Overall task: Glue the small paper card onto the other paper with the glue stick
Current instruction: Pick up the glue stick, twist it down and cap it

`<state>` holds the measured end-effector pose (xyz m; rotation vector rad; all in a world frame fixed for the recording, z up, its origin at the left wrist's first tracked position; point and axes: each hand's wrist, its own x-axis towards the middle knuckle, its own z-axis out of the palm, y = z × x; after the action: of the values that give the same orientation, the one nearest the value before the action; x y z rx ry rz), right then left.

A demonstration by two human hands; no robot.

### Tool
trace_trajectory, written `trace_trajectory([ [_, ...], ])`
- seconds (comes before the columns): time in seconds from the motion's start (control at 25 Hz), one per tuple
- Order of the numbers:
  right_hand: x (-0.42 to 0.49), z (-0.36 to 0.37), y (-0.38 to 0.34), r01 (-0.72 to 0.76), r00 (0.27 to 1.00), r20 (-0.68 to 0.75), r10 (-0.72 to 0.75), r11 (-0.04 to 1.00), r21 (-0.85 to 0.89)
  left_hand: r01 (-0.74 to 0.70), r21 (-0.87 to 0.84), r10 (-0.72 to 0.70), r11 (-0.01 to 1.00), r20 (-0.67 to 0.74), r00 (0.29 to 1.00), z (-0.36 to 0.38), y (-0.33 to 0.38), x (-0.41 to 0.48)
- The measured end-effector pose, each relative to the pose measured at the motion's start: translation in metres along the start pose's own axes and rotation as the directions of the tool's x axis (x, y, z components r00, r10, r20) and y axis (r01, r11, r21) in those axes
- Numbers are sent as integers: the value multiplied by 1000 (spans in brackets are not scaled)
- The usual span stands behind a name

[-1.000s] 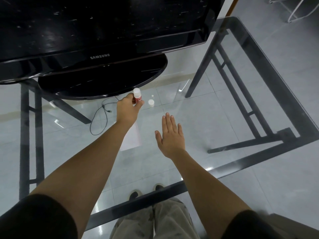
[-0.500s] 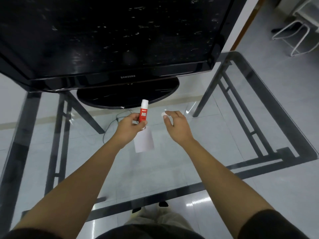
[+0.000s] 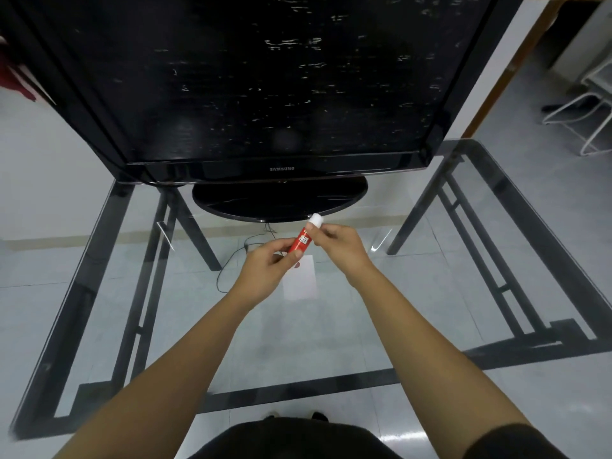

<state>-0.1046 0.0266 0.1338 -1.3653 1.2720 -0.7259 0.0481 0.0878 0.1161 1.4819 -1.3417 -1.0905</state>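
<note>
Left hand: the left hand point(image 3: 268, 265) holds the lower end of a red plastic glue stick point(image 3: 302, 240) with white lettering. The grip is clamped on it, with the fingers curled round the tube and the thumb on its near side.

Right hand: the right hand point(image 3: 341, 245) pinches the upper part of the glue stick with thumb and fingertips, just below its white round cap point(image 3: 316, 220). This grip is also clamped on the stick. I cannot tell if the cap sits fully on.

Glue stick: it is in the air between the two hands, above the worktop. It is tilted, with the white end pointing away from the person and a little to the right. Only the middle red part with the lettering is free of fingers.

Paper: a white rectangular sheet of paper point(image 3: 303, 283) lies flat on the clear glass worktop point(image 3: 414, 293). It is just below the hands, and the left hand covers its far left corner. I cannot make out a second, smaller card.

Worktop: it has a dark metal frame, and the grey tiled floor shows through the glass.

Behind the hands: a large black flat television point(image 3: 265, 77) stands on its oval black base point(image 3: 281, 200) at the far side of the worktop, near the cap.

Below: a thin dark cable point(image 3: 231, 260) shows through the glass.
</note>
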Motion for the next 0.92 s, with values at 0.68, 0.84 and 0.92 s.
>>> trace_trajectory([
  [0.68, -10, 5, -14, 4, 995, -95, 24, 958, 285, -144, 58, 154, 988, -282, 947, 14, 9, -10],
  [0.84, -9, 4, -11, 30, 999, -44, -19, 962, 272, 296, -619, -348, 728, 38, 937, 11, 21, -5],
  [0.92, -10, 6, -10, 35, 999, -22, -31, 968, 249, 542, -686, -520, 485, 273, 810, 5, 25, -2],
])
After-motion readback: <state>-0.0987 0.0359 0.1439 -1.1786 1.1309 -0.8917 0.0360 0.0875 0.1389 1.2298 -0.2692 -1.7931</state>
